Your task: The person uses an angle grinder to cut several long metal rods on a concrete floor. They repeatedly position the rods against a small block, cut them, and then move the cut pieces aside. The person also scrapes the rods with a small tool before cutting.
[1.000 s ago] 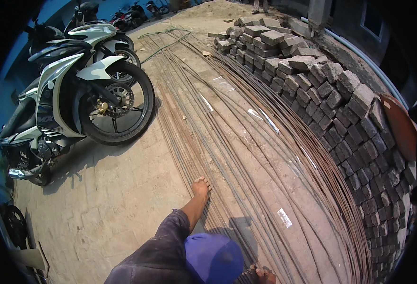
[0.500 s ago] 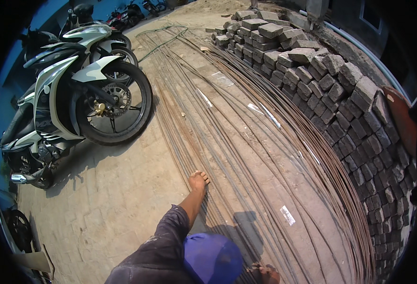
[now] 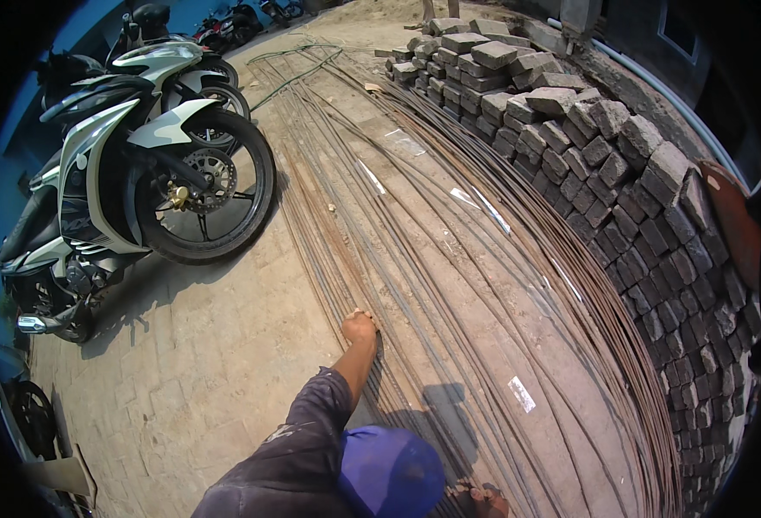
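Observation:
My left hand (image 3: 360,326) reaches forward at the end of a dark-sleeved arm. Its fingers curl down over a few thin steel rods (image 3: 337,285) on the ground, at the left side of a long spread of rods. The exact number under the fingers is hidden. Below the arm is a rounded blue-purple cloth shape (image 3: 391,473), apparently my knee. What look like bare toes (image 3: 488,501) show at the bottom edge, partly cut off, beside the rods. My right hand does not show.
Parked motorcycles (image 3: 203,181) stand close on the left. A dense bundle of rusty rods (image 3: 609,293) curves along the right, beside a stack of grey paving blocks (image 3: 613,198). A green hose-like loop (image 3: 298,78) lies across the far rod ends. White scraps (image 3: 522,394) lie among the rods.
My left hand has curled from fingers laid over the rods into a closed grip, at nearly the same spot. The view has shifted slightly. Someone's legs show more beyond the block stack.

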The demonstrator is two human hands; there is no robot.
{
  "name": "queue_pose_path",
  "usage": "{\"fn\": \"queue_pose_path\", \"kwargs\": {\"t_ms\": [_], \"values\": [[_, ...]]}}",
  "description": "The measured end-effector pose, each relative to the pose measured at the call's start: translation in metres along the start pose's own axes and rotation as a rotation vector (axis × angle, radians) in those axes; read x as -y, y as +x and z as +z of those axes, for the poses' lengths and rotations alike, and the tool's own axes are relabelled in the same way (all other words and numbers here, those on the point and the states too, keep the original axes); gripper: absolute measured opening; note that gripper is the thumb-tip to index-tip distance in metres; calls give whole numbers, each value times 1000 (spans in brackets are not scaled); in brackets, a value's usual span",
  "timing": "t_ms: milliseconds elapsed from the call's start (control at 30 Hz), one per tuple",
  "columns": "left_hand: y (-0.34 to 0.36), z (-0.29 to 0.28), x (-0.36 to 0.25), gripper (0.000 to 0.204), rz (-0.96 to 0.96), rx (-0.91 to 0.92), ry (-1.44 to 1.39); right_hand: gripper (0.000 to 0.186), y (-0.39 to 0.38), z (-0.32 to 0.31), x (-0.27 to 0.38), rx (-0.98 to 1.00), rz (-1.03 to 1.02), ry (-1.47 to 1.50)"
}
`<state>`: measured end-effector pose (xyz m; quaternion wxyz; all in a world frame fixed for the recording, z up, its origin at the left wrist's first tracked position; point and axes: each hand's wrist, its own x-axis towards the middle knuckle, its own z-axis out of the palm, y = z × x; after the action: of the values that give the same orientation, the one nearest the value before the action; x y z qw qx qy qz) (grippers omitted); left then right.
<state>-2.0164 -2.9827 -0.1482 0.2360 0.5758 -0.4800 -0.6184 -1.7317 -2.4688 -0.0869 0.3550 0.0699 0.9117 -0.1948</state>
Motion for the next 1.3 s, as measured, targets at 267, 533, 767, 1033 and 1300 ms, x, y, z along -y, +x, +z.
{"fn": "queue_pose_path", "kwargs": {"t_ms": [267, 533, 767, 1033, 1300], "values": [[-8, 13, -6, 31, 84, -241, 358, 88, -4, -2, 1, 24, 91, 71], [-7, 11, -12, 37, 70, -246, 465, 83, 7, 3, -2, 22, 43, 102], [44, -25, -39, 40, 339, 281, 1136, 82, 6, -3, 2, -20, -9, 88], [32, -34, -55, 39, 581, 361, 1420, 81, 6, 8, -3, -114, -63, 77], [15, -44, -75, 44, 500, 381, 1402, 80, 5, -3, 5, 14, -42, 98]]}}
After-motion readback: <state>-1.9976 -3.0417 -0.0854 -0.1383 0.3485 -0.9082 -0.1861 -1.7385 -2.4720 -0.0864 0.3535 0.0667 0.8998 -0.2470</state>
